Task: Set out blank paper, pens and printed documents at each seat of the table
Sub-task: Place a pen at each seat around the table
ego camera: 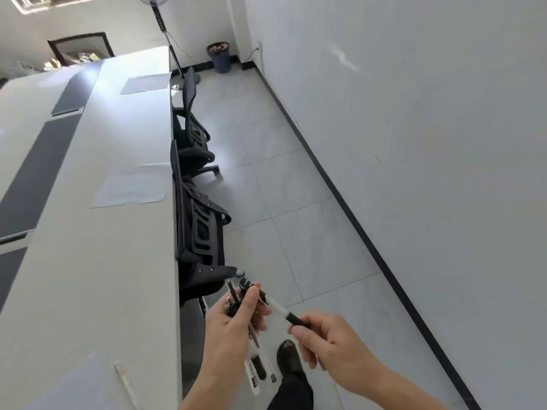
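Several pens sit gripped in my left hand, lower centre; right hand pinches a single pen by its dark end: light, stiff, likely slick.

The room was bright with soft daylight from a window at the top left, which was washed out. The table carried a pale sheen, strongest at its far end, and a glare patch lay on the floor. Shadows were faint. The wide lens tilted and bent the wall. The left hand, right hand and pens were slightly smeared by motion.
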A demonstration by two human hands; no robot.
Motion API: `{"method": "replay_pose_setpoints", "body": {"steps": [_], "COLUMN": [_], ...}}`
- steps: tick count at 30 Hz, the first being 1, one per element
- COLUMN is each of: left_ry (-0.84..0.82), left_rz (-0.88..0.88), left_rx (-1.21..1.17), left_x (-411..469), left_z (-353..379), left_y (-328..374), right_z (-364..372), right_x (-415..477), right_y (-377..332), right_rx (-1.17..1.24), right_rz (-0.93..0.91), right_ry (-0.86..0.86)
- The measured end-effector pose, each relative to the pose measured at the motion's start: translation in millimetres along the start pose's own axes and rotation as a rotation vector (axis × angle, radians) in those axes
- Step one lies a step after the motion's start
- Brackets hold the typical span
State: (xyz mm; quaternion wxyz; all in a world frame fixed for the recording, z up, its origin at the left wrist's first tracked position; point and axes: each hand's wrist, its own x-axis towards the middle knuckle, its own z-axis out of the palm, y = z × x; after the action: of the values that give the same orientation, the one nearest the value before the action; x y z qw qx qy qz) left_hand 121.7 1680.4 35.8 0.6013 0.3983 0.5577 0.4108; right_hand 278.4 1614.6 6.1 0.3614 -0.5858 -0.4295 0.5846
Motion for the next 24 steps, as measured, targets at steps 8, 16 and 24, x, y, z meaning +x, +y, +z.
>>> {"method": "replay_pose_setpoints", "body": {"steps": [8,16,24], "left_ry": [-0.013,-0.082,0.073], "left_rz": [-0.136,-0.122,-0.147], "left_rx": [-0.024,0.029,-0.01], "left_x": [135.7,268.4,388.6], "left_z": [44.5,82.5,108.7], "left_y": [26.2,87.1,108.6], "right_z": [-107.6,-173.8,-255.6], "right_x": [105.1,209.5,350.1], "right_y": [-24.9,-81.6,-101.0], "right_rx": [-0.044,0.023,0.001], "right_rz": [0.029,0.019,0.142], "right_ry": [0.237,0.405,0.35]}}
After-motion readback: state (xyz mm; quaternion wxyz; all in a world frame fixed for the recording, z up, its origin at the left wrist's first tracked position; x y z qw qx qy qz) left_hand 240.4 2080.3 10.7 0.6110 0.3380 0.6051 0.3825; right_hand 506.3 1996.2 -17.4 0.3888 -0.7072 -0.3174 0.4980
